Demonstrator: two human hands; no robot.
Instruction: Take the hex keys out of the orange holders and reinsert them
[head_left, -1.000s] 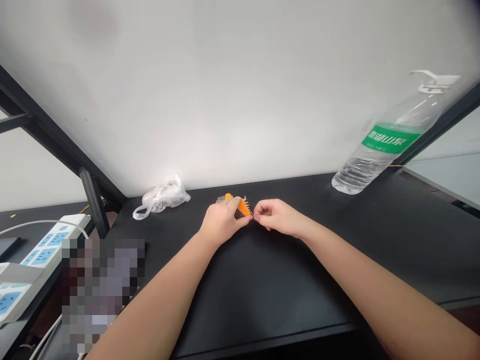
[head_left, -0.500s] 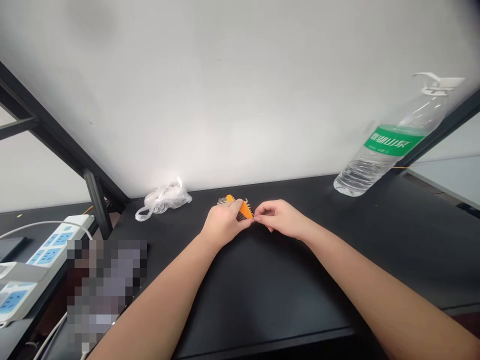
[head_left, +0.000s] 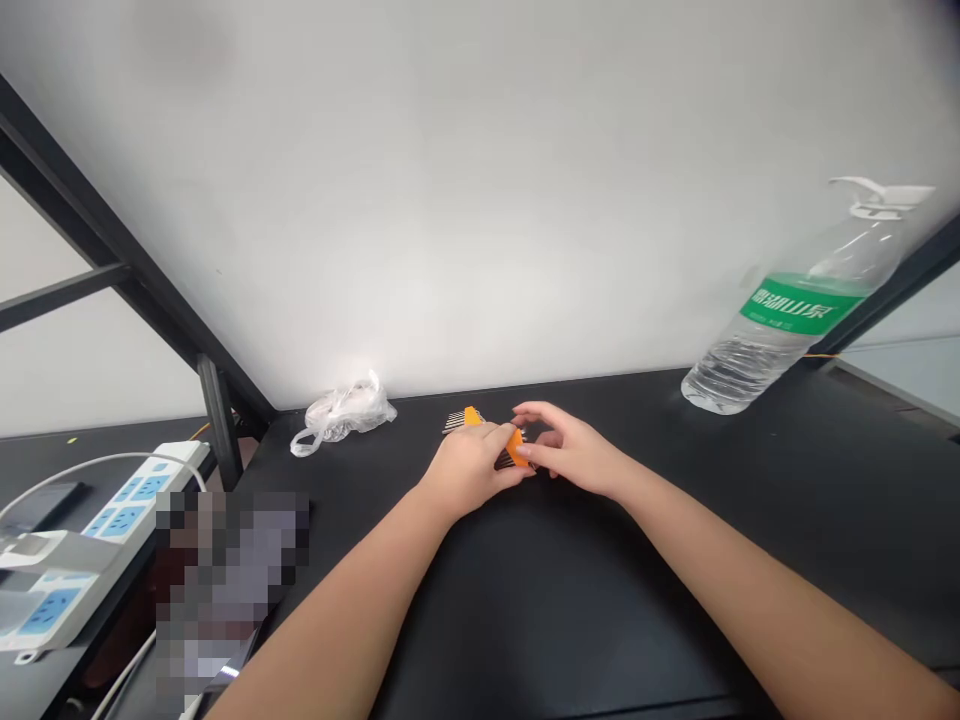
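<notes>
An orange piece (head_left: 516, 447) with rows of thin dark pins or teeth lies low over the black tabletop. My left hand (head_left: 471, 462) is wrapped over its middle, so much of it is hidden; its orange tip and pale teeth show beyond the fingers at the left. My right hand (head_left: 574, 447) is at the right end, thumb against the orange surface and fingers curled behind it. Whether the right fingers hold anything small cannot be made out.
A crumpled clear plastic bag (head_left: 345, 410) lies near the wall at left. A large water bottle (head_left: 802, 305) with a green label stands at right. Beyond a black metal frame (head_left: 219, 420) at left is a white power strip (head_left: 124, 520). The black tabletop (head_left: 540, 610) has a front edge.
The view has shifted, so everything sits slightly lower and further right. My right hand has come closer over the orange piece, its thumb now against it. My left hand keeps its hold.
</notes>
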